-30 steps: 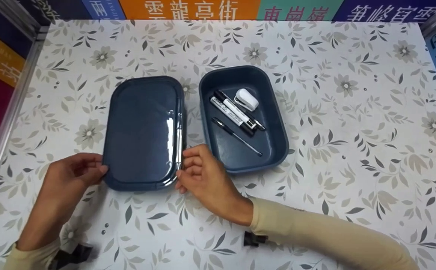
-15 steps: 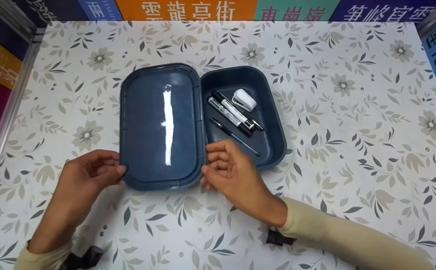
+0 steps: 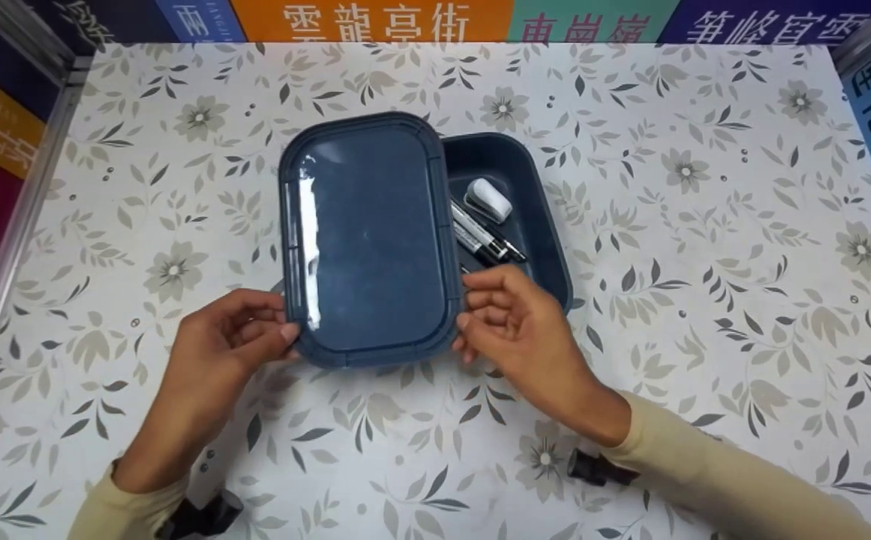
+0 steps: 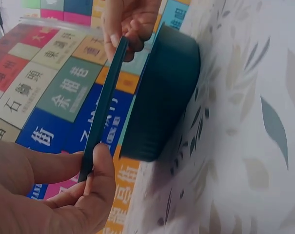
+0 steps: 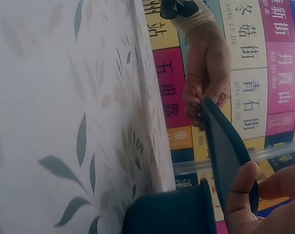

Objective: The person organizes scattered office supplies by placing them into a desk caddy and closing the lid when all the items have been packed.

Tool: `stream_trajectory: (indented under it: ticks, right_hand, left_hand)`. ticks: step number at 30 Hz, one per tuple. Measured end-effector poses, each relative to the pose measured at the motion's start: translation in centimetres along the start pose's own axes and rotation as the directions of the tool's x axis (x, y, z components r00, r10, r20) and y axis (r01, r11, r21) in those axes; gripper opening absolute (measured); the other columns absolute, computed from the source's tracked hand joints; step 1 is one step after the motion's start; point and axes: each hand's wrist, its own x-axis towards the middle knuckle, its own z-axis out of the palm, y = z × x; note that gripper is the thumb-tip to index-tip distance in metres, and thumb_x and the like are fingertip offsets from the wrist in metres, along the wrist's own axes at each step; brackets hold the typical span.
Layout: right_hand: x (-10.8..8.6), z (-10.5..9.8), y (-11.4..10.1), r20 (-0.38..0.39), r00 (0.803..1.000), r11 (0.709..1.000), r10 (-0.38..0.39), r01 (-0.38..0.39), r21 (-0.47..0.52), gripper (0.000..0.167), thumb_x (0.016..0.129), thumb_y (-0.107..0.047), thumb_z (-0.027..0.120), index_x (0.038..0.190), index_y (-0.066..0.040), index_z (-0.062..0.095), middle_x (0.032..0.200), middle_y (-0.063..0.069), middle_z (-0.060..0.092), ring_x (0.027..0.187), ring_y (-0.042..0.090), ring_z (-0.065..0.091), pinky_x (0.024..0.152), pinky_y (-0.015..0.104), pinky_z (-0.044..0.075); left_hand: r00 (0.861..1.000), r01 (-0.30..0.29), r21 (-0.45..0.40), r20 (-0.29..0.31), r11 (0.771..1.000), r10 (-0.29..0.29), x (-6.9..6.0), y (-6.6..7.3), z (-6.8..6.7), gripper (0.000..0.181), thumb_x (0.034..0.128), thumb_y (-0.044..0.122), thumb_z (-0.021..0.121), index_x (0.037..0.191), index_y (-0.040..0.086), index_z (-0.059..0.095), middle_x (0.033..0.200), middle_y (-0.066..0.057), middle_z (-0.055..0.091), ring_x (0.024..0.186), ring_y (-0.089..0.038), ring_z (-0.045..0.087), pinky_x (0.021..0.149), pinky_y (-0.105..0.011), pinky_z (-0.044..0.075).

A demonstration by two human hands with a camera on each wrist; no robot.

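Note:
Both hands hold a dark blue lid (image 3: 375, 240) by its two long edges near the front corners. My left hand (image 3: 229, 337) pinches the left edge, and my right hand (image 3: 521, 330) pinches the right edge. In the left wrist view the lid (image 4: 104, 105) is held above the matching box (image 4: 162, 92), apart from it. From the head the lid covers the left part of the box (image 3: 548, 240). Inside the box, a white stapler-like object (image 3: 488, 199) and black-and-white markers (image 3: 484, 232) show; the rest of the contents is hidden under the lid.
The table (image 3: 705, 315) has a white cover with a leaf and flower print. Panels with large printed characters (image 3: 375, 21) stand along the back and both sides. A black wrist camera (image 3: 199, 516) is strapped at the left sleeve, another (image 3: 600, 466) at the right.
Both hands have lifted the lid and carried it to the right, from beside the box to over its left part. The box has stayed in place; the lower pen is now mostly covered.

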Motion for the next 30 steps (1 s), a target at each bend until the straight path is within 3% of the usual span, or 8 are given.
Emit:
stream_trajectory:
  ticks: [13, 18, 30]
  right_hand:
    - [-0.7, -3.7, -0.2, -0.050, 0.999, 0.999, -0.006, 0.004, -0.055, 0.036, 0.096, 0.021, 0.065, 0.131, 0.016, 0.058, 0.106, 0.025, 0.073, 0.074, 0.026, 0.073, 0.064, 0.032, 0.067]
    - [-1.0, -5.2, -0.3, -0.051, 0.998, 0.998, -0.041, 0.039, -0.039, 0.036, 0.095, 0.023, 0.064, 0.131, 0.018, 0.058, 0.105, 0.027, 0.072, 0.073, 0.025, 0.073, 0.063, 0.031, 0.067]
    - [-1.8, -8.1, -1.5, -0.102, 0.995, 0.999, -0.022, 0.018, -0.041, 0.040, 0.097, 0.022, 0.065, 0.136, 0.014, 0.060, 0.107, 0.030, 0.073, 0.075, 0.027, 0.074, 0.065, 0.031, 0.067]
  left_hand:
    - [0.995, -0.062, 0.005, 0.073, 0.998, 0.061, 0.3, 0.4, 3.1, 0.025, 0.0925, -0.019, 0.075, 0.115, -0.010, 0.070, 0.103, -0.024, 0.068, 0.086, -0.028, 0.077, 0.078, -0.043, 0.071]
    - [0.992, -0.062, -0.016, 0.112, 0.998, 0.063, 0.8, 0.3, 4.3, 0.027, 0.0922, -0.021, 0.074, 0.116, -0.010, 0.069, 0.104, -0.022, 0.069, 0.087, -0.028, 0.076, 0.080, -0.043, 0.071]
    - [0.982, -0.078, -0.067, 0.169, 0.995, 0.088, 1.9, 0.6, 7.2, 0.029, 0.0911, -0.020, 0.073, 0.118, -0.009, 0.068, 0.104, -0.021, 0.070, 0.086, -0.028, 0.075, 0.081, -0.049, 0.071]
